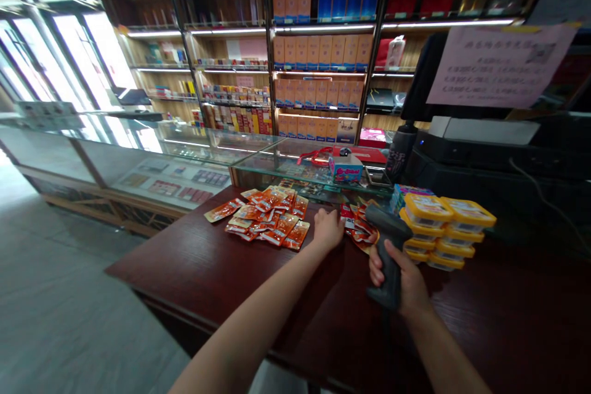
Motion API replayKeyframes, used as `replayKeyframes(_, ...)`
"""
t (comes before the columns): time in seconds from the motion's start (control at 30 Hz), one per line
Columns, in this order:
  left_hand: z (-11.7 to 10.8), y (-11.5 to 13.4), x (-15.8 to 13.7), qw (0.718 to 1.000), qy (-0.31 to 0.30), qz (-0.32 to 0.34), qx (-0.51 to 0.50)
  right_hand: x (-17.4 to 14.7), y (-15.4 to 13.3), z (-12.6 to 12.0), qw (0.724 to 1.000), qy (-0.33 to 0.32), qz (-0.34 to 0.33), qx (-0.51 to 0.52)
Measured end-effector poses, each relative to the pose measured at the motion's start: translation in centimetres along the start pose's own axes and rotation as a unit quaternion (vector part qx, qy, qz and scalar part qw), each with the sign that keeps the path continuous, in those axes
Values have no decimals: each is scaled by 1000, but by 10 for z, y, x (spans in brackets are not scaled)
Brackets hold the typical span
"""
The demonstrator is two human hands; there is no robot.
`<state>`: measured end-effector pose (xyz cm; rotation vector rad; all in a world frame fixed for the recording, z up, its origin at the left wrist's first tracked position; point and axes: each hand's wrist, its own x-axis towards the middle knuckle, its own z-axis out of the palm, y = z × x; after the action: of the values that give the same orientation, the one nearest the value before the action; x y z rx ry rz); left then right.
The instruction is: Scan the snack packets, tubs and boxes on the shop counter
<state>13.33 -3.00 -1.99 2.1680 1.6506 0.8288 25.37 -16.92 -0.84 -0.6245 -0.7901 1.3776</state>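
My right hand (401, 277) is wrapped round the grip of a dark barcode scanner (390, 246), its head pointing up and to the left. My left hand (329, 229) reaches over the counter with its fingers curled. Against its thumb side lies a red and white packet end, and whether the fingers grip it I cannot tell. Left of that hand is a loose heap of orange-red snack packets (272, 218). A smaller group of similar packets (362, 231) lies between my left hand and the scanner, partly hidden behind the scanner.
Yellow-lidded plastic tubs (443, 228) are stacked right of the scanner. A small pink and blue box (346, 169) sits on the glass display case (258, 157) behind. A monitor with a paper notice (498, 68) stands at right. The dark wooden counter (184, 258) ends at left.
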Motion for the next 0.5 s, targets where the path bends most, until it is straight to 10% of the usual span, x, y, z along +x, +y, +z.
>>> replayKeyframes(0.23, -48, -46, -35, 990, 81, 43, 111, -3, 3, 2, 1000, -9, 11, -5)
replayKeyframes(0.5, -106, -107, 1, 950, 156, -148, 225, -4, 7, 2, 1000, -11, 17, -18)
